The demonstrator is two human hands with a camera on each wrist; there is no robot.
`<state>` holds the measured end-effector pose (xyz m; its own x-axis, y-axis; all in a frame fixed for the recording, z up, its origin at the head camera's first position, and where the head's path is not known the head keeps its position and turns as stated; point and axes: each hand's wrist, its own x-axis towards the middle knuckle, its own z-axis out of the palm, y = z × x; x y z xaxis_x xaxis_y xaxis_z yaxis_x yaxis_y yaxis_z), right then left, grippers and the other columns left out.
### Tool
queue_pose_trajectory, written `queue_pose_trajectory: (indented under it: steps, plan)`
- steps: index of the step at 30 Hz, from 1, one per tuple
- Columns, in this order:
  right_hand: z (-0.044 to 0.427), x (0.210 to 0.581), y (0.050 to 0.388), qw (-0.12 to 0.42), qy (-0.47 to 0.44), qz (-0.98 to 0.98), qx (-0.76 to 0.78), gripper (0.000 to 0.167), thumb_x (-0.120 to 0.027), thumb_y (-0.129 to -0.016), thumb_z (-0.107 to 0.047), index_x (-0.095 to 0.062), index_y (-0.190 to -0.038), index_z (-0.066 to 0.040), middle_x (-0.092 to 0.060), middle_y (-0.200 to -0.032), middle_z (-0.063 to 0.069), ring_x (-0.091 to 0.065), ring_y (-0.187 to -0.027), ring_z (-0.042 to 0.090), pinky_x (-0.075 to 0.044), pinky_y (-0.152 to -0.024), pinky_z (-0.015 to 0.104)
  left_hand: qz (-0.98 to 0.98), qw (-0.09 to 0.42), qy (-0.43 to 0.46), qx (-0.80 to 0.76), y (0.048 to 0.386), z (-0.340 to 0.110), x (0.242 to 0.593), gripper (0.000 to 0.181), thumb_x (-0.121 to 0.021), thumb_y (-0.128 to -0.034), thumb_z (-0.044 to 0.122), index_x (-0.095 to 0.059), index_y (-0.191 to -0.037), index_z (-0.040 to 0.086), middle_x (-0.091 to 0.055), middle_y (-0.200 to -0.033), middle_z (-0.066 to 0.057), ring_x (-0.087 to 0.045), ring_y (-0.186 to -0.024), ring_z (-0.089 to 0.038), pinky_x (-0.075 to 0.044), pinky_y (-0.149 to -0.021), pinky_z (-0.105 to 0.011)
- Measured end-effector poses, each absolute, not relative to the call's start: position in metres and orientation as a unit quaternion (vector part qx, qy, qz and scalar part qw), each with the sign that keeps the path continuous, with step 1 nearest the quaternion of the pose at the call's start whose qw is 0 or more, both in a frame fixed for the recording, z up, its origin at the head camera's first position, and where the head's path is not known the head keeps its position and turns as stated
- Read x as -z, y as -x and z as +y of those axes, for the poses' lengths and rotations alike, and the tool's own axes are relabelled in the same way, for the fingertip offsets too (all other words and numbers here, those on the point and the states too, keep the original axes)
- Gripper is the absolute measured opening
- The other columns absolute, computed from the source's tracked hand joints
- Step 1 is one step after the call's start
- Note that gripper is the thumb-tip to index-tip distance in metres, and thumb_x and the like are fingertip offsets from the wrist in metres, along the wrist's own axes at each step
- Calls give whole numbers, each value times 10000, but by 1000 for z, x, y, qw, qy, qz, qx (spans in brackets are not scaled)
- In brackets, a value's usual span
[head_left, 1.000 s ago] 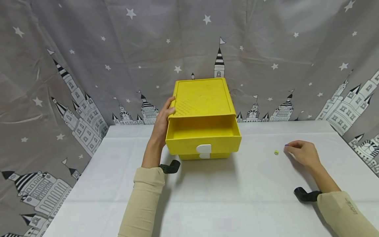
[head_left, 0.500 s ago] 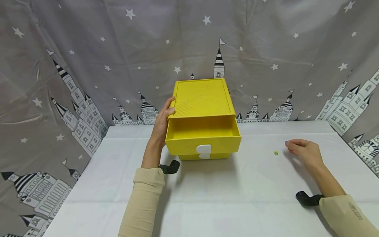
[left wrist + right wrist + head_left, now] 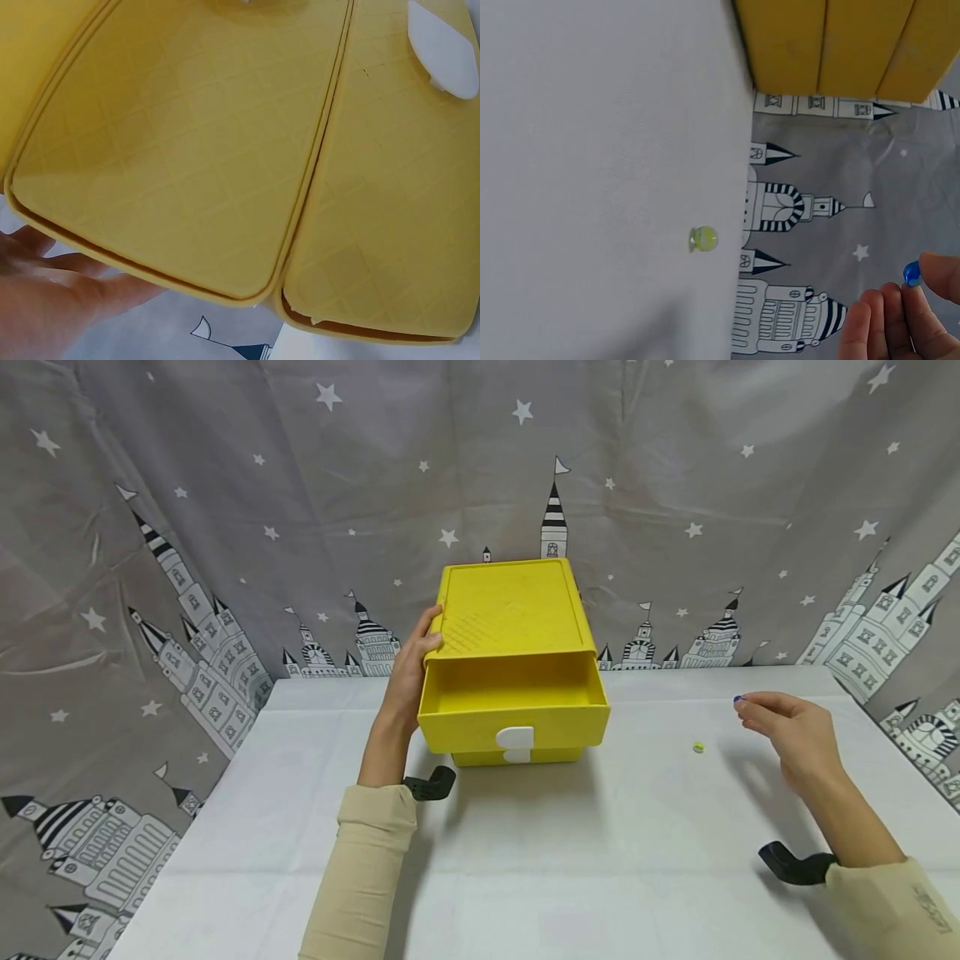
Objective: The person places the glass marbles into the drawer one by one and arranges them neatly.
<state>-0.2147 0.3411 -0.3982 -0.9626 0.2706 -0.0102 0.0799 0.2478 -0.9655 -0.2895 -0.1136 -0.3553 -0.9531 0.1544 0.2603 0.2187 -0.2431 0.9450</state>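
A yellow drawer unit (image 3: 517,602) stands at the middle back, its top drawer (image 3: 480,727) pulled out; no contents show in the visible part. My left hand (image 3: 408,672) rests against the unit's left side, fingers extended along it; in the left wrist view they touch the edge below the drawer fronts. Raised above the table on the right, my right hand (image 3: 806,735) pinches a small blue glass marble (image 3: 911,273) between thumb and fingertip. A yellow-green marble (image 3: 704,238) lies on the table, left of and below that hand in the head view.
The white-covered table (image 3: 637,860) runs up to a grey curtain (image 3: 300,485) printed with castles and stars. White handles (image 3: 515,738) stick out from the drawer fronts. Each wrist carries a black camera mount (image 3: 795,864).
My right hand has lifted from the table with the blue marble and shifted slightly right, away from the yellow-green marble. The left hand and drawer unit keep their place.
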Motion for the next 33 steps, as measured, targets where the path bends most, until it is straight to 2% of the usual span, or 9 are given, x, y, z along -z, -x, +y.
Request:
queue_pose_trajectory:
  steps: [2,4,7,11,12,18,20,26,33]
  plan:
    - [339,395,213,81,113,-784,-605,90,-662,-947,-277,-673,-1012,-216,-642,-851,-251,-635,-783,-61,-245,-1091,551,-614,21,153,774,290,-113,356,590,-445,-956,270,-341,-1534,209,-328,-1527,-17,-425,-1262,-206,-333,-1073,-370]
    - [337,394,212,83,113,-786,-602,99,-660,-949,-272,-673,-1023,-207,-637,-845,-254,-632,-787,-59,-251,-1089,555,-613,22,153,775,290,-114,356,591,-447,-955,272,-341,-1534,211,-334,-1522,-18,-429,-1258,-203,-336,-1070,-373]
    - [335,390,209,89,110,-793,-593,131,-673,-940,-284,-683,-1037,-196,-641,-856,-250,-631,-800,-50,-323,-1058,431,-613,21,153,775,290,-114,357,592,-446,-955,274,-338,-1533,210,-339,-1517,-22,-435,-1250,-203,-339,-1067,-372]
    - [331,384,204,97,104,-799,-585,194,-694,-922,-311,-698,-1062,-177,-646,-871,-250,-632,-809,-41,-391,-872,195,-615,22,151,774,290,-113,357,594,-445,-953,274,-337,-1533,210,-346,-1513,-23,-442,-1239,-201,-341,-1065,-369]
    - [329,382,203,97,101,-796,-589,206,-697,-919,-311,-701,-1067,-168,-649,-869,-246,-633,-807,-37,-386,-913,207,-615,23,151,774,291,-113,357,594,-443,-953,273,-337,-1534,209,-345,-1513,-23,-441,-1240,-200,-339,-1066,-369]
    - [315,372,196,101,73,-795,-594,179,-699,-922,-263,-717,-1069,-162,-651,-902,-210,-636,-819,-10,-389,-917,185,-612,21,152,776,290,-114,356,593,-439,-954,264,-334,-1536,217,-344,-1515,-23,-447,-1237,-204,-353,-1059,-360]
    - [309,369,193,106,54,-793,-598,159,-700,-923,-226,-723,-1060,-149,-650,-913,-190,-632,-829,8,-407,-795,122,-610,20,151,778,289,-113,356,590,-442,-955,262,-337,-1534,223,-355,-1508,-23,-459,-1226,-202,-369,-1048,-347]
    - [287,359,189,113,-10,-760,-640,113,-716,-898,-97,-738,-1008,-87,-677,-887,-128,-624,-834,60,-437,-794,120,-610,21,150,778,289,-114,356,588,-443,-960,266,-335,-1537,224,-344,-1516,-23,-451,-1234,-204,-372,-1039,-339]
    - [254,342,191,124,-58,-784,-605,206,-710,-911,-145,-694,-1064,-7,-665,-958,-70,-622,-887,94,-479,-800,146,-612,20,151,776,290,-114,356,589,-437,-959,267,-335,-1537,211,-343,-1514,-40,-448,-1231,-211,-356,-1053,-358]
